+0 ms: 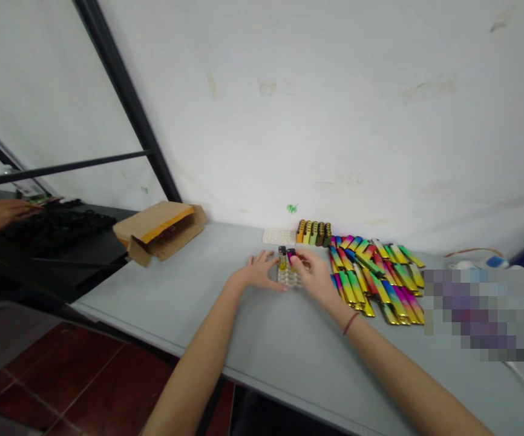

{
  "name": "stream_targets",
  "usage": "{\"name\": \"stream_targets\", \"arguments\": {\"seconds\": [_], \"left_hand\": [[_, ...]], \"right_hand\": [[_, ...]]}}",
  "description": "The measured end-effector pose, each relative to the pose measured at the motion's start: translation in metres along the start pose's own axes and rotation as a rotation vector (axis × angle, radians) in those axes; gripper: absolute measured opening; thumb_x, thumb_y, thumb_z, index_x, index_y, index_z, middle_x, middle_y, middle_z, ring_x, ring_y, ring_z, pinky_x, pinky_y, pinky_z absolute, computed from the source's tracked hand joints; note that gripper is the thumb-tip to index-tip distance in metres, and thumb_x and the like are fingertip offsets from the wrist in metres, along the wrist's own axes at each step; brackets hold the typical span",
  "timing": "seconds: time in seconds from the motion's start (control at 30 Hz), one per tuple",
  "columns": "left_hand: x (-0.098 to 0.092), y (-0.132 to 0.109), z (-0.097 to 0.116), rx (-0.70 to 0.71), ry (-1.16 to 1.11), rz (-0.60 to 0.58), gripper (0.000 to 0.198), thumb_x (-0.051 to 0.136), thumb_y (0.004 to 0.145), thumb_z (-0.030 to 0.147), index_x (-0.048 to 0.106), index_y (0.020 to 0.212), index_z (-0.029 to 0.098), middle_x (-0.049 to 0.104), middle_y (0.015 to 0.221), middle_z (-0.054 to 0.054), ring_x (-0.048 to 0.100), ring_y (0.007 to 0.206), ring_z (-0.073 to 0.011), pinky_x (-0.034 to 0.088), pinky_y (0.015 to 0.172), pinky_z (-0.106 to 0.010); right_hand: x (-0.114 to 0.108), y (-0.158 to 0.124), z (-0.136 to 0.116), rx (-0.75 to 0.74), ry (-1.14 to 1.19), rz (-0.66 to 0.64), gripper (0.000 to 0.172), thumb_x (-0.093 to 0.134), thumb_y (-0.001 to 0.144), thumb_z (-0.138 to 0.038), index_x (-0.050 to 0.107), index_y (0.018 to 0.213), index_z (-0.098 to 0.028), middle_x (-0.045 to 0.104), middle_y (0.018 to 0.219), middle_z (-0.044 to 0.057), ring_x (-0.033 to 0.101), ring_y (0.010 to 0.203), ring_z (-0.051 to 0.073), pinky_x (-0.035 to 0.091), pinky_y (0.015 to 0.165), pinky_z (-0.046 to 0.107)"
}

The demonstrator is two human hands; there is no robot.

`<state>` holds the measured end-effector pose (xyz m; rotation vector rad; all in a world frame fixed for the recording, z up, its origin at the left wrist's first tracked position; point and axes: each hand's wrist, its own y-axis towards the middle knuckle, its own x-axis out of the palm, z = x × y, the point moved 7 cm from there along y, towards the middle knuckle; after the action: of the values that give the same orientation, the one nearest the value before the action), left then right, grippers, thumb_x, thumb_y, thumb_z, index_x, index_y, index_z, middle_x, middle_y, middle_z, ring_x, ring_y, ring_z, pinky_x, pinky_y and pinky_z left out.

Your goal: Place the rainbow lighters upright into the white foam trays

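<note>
A small pale tray with rows of holes (289, 278) lies on the table between my hands. A couple of lighters (282, 259) with dark tops stand upright at its far left corner. My left hand (261, 272) is open at the tray's left side, thumb and fingers spread around that edge; whether it touches the tray I cannot tell. My right hand (315, 275) is closed on a purple lighter (291, 253) with a dark top, held upright over the tray beside the standing ones. My fingers hide part of the tray's right side.
Many shiny multicoloured lighters (371, 275) lie heaped to the right. Behind stand a filled tray of lighters (314, 232) and another pale tray (279, 236). An opened cardboard box (160, 227) lies at left. Beyond a black frame, another person's hand (5, 212) shows.
</note>
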<state>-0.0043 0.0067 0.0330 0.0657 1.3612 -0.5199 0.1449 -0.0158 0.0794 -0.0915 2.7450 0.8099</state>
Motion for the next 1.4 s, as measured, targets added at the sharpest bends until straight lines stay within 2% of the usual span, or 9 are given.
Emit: {"name": "stream_targets", "arguments": {"seconds": [0.1, 0.27, 0.4, 0.57, 0.77, 1.0, 1.17, 1.27, 1.4], "left_hand": [[0.0, 0.002, -0.001, 0.001, -0.008, -0.005, 0.109, 0.06, 0.06, 0.078, 0.021, 0.146, 0.024, 0.009, 0.155, -0.014, 0.001, 0.142, -0.0336, 0.006, 0.109, -0.059], [-0.001, 0.004, 0.0, 0.013, -0.014, -0.016, 0.107, 0.061, 0.06, 0.077, 0.021, 0.146, 0.027, 0.01, 0.155, -0.014, 0.002, 0.142, -0.0345, 0.007, 0.108, -0.061], [-0.002, 0.003, 0.002, 0.017, -0.016, -0.022, 0.106, 0.061, 0.061, 0.077, 0.021, 0.146, 0.027, 0.01, 0.155, -0.014, 0.003, 0.142, -0.0342, 0.007, 0.107, -0.062], [-0.002, 0.002, 0.003, 0.031, -0.03, -0.027, 0.108, 0.059, 0.06, 0.08, 0.02, 0.146, 0.027, 0.009, 0.155, -0.015, 0.002, 0.142, -0.0337, 0.007, 0.107, -0.062], [-0.001, 0.004, 0.004, 0.049, -0.041, -0.022, 0.106, 0.06, 0.059, 0.079, 0.024, 0.145, 0.027, 0.009, 0.155, -0.015, 0.002, 0.141, -0.036, 0.007, 0.106, -0.064], [-0.002, 0.004, 0.005, 0.047, -0.054, -0.012, 0.104, 0.061, 0.058, 0.078, 0.026, 0.144, 0.03, 0.012, 0.155, -0.013, 0.004, 0.141, -0.0372, 0.009, 0.106, -0.064], [-0.002, 0.003, 0.005, 0.061, -0.039, 0.0, 0.101, 0.061, 0.06, 0.078, 0.03, 0.142, 0.029, 0.013, 0.155, -0.013, 0.005, 0.141, -0.0376, 0.01, 0.107, -0.063], [-0.004, 0.002, 0.005, 0.053, -0.027, 0.008, 0.098, 0.061, 0.061, 0.076, 0.033, 0.142, 0.027, 0.014, 0.154, -0.014, 0.005, 0.141, -0.037, 0.01, 0.107, -0.061], [-0.005, 0.002, 0.007, 0.039, -0.019, 0.007, 0.093, 0.06, 0.066, 0.073, 0.033, 0.142, 0.028, 0.013, 0.155, -0.013, 0.003, 0.141, -0.0368, 0.007, 0.107, -0.062]], "right_hand": [[0.005, -0.002, 0.004, 0.02, 0.03, -0.02, 0.024, 0.051, 0.086, -0.035, 0.064, 0.095, -0.017, 0.068, 0.095, 0.009, 0.063, 0.086, 0.021, 0.052, 0.079, 0.035], [0.006, -0.004, 0.008, 0.003, -0.049, -0.021, 0.024, 0.052, 0.085, -0.031, 0.067, 0.095, -0.016, 0.069, 0.094, 0.009, 0.064, 0.087, 0.021, 0.051, 0.08, 0.035], [0.005, -0.005, 0.014, 0.043, -0.086, -0.021, 0.024, 0.052, 0.084, -0.03, 0.068, 0.096, -0.016, 0.071, 0.094, 0.009, 0.066, 0.083, 0.021, 0.052, 0.077, 0.034], [0.007, -0.004, 0.005, 0.028, -0.204, -0.056, 0.022, 0.053, 0.084, -0.029, 0.07, 0.093, -0.018, 0.072, 0.091, 0.008, 0.067, 0.079, 0.022, 0.052, 0.076, 0.036], [0.006, -0.004, 0.005, 0.111, -0.077, -0.045, 0.018, 0.059, 0.081, -0.027, 0.069, 0.093, -0.018, 0.073, 0.09, 0.006, 0.069, 0.081, 0.022, 0.054, 0.077, 0.034], [0.004, -0.003, 0.004, 0.139, -0.161, -0.049, 0.017, 0.061, 0.08, -0.031, 0.071, 0.088, -0.019, 0.074, 0.086, 0.007, 0.07, 0.077, 0.023, 0.055, 0.075, 0.038], [0.004, -0.004, 0.002, 0.138, -0.192, -0.076, 0.017, 0.063, 0.078, -0.032, 0.069, 0.085, -0.017, 0.073, 0.079, 0.006, 0.068, 0.07, 0.02, 0.054, 0.069, 0.033], [-0.012, 0.0, -0.001, 0.062, -0.386, -0.09, 0.019, 0.06, 0.078, -0.026, 0.068, 0.092, -0.016, 0.071, 0.08, 0.006, 0.065, 0.069, 0.019, 0.051, 0.068, 0.031], [-0.059, 0.007, 0.0, 0.004, -0.75, -0.051, 0.019, 0.051, 0.081, -0.018, 0.068, 0.088, -0.015, 0.069, 0.085, 0.009, 0.062, 0.081, 0.022, 0.046, 0.075, 0.034]]}}
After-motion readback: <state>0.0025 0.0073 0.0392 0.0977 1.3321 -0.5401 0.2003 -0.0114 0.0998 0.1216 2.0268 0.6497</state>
